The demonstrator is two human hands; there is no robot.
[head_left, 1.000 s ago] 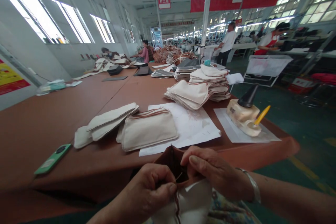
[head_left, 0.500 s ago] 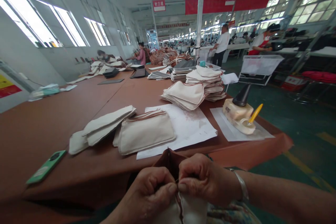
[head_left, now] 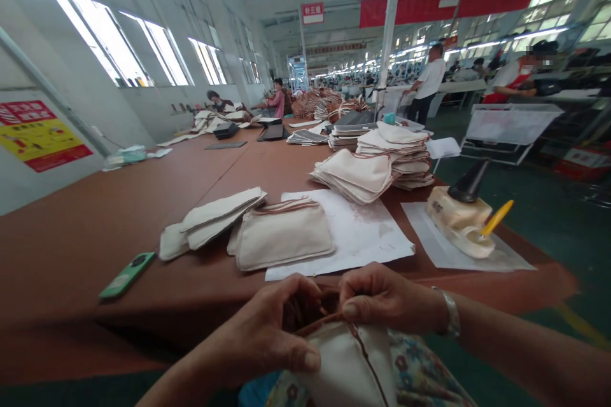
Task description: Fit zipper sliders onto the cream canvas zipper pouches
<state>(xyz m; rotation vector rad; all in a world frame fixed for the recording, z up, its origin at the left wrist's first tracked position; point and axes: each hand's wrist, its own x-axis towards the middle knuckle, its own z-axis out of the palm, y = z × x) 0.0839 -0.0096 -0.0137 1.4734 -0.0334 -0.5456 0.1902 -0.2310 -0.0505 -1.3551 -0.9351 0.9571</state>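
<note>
Low in the view, a cream fabric piece with brown edging and a brown seam lies over my lap. My left hand has its thumb on the cream face and its fingers curled behind the top edge. Thumb and forefinger of my right hand pinch that brown edge near the seam. My right fingertips partly hide the edge. On the table just beyond lie a stack of cream pieces with brown edges and a few plain cream pieces beside it.
White paper lies under the stack. A stained container with a black cone top and a yellow-handled tool stands at right. A green phone rests left. Further back are fabric piles and several people.
My hands were close together, pinching at the seam; now they are apart, the left thumb lower on the fabric. More of the cream face shows. The view has turned left.
</note>
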